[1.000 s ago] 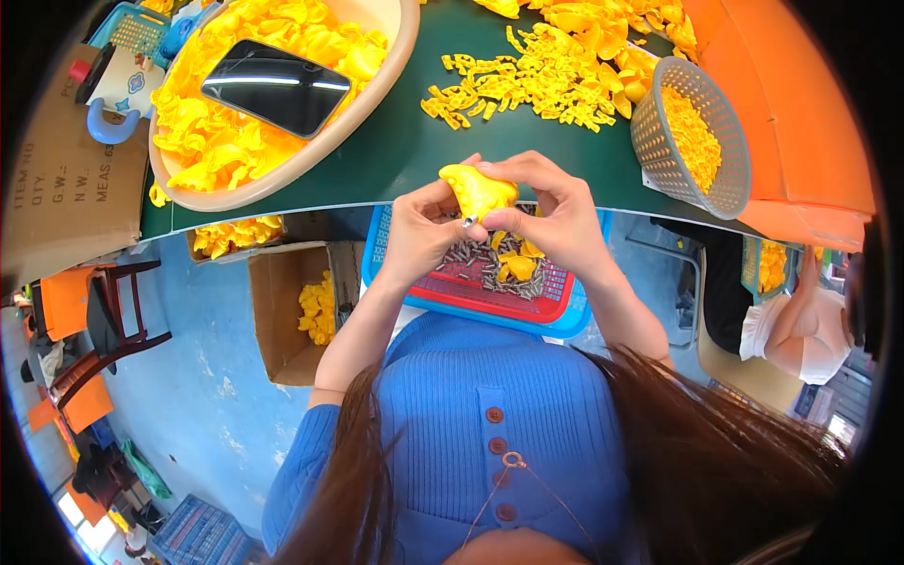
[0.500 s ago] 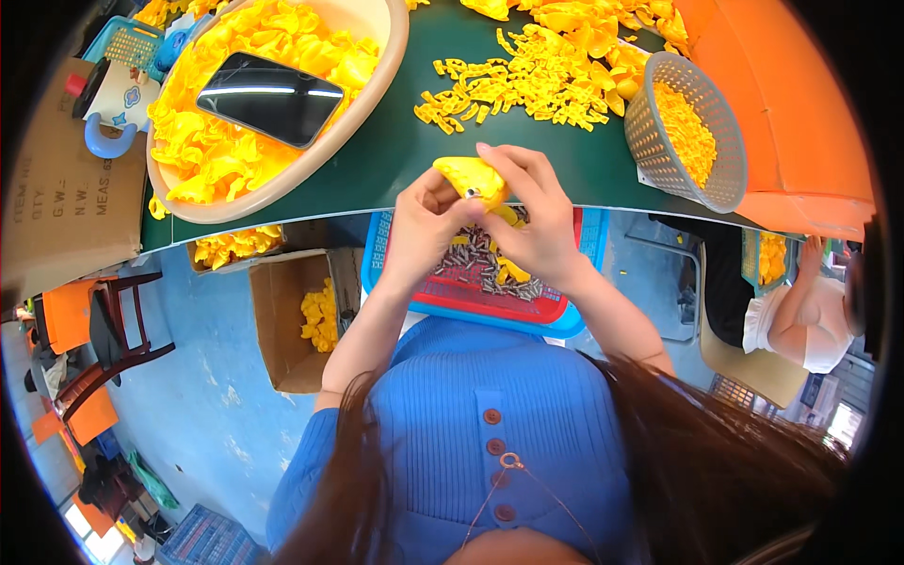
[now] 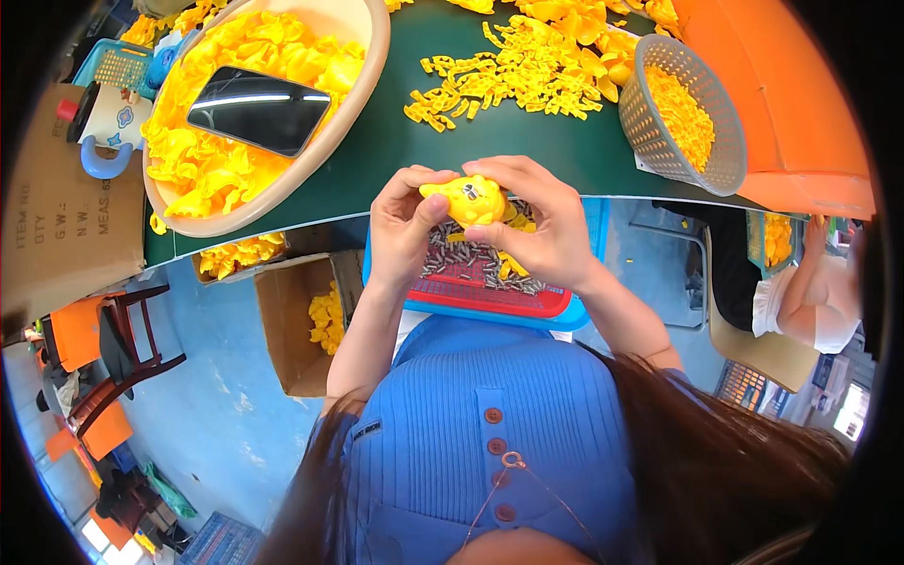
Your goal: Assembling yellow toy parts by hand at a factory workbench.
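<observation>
Between my two hands is a small yellow plastic figure (image 3: 478, 198) with a dark, face-like marking turned up. My left hand (image 3: 407, 212) pinches its left end with thumb and fingers. On the other side my right hand (image 3: 539, 212) grips it, thumb below and fingers above. Beneath them, a red tray (image 3: 527, 306) inside a blue basket (image 3: 576, 318) holds many small silvery metal pins (image 3: 471, 268) and a few yellow pieces (image 3: 511, 265).
A beige tub (image 3: 375, 71) of yellow parts with a phone (image 3: 259, 110) on top stands left on the green table (image 3: 395, 141). Small yellow pieces (image 3: 518, 80) lie at the back, beside a grey basket (image 3: 650, 132). A co-worker (image 3: 810, 301) sits far right.
The yellow figure has been turned, so its dark marking now faces up. My left hand has shifted slightly left, and my view has moved a little.
</observation>
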A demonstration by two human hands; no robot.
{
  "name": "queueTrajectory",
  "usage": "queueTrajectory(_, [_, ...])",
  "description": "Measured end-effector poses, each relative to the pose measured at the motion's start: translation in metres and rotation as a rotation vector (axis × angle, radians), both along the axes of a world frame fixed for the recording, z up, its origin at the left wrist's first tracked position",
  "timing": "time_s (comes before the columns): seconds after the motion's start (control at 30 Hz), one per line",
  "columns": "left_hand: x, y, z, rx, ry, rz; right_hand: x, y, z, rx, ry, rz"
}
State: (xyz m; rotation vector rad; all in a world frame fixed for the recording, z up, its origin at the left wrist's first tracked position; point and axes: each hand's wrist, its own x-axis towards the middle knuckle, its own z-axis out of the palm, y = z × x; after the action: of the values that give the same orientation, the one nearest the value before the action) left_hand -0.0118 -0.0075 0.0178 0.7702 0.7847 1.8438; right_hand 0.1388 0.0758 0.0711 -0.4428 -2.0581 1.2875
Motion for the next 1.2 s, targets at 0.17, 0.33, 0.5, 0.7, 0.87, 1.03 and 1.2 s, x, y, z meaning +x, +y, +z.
queueTrajectory(0.17, [0.008, -0.002, 0.024, -0.049, 0.128, 0.032, -0.002, -0.001, 0.005, 0.215, -0.059, -0.084])
queueTrajectory(0.33, [0.002, -0.004, 0.016, 0.023, 0.234, 0.037, -0.006, -0.004, 0.007, 0.331, -0.047, -0.087])
queueTrajectory(0.5, [0.004, -0.005, 0.003, 0.052, 0.235, 0.056, -0.004, -0.005, 0.006, 0.293, -0.076, -0.083])
queueTrajectory(0.7, [0.007, -0.005, 0.006, 0.024, -0.182, 0.003, -0.003, -0.004, 0.004, 0.068, -0.083, -0.133])
queueTrajectory(0.87, [-0.002, -0.001, 0.007, 0.080, 0.175, 0.008, 0.004, -0.002, 0.003, 0.143, -0.080, -0.090])
queueTrajectory(1.03, [-0.007, -0.002, -0.001, 0.114, 0.297, -0.034, 0.004, -0.005, 0.000, 0.153, -0.020, -0.096])
queueTrajectory(1.2, [0.007, 0.006, 0.013, -0.169, 0.241, 0.112, -0.001, -0.002, -0.009, 0.089, -0.032, -0.274])
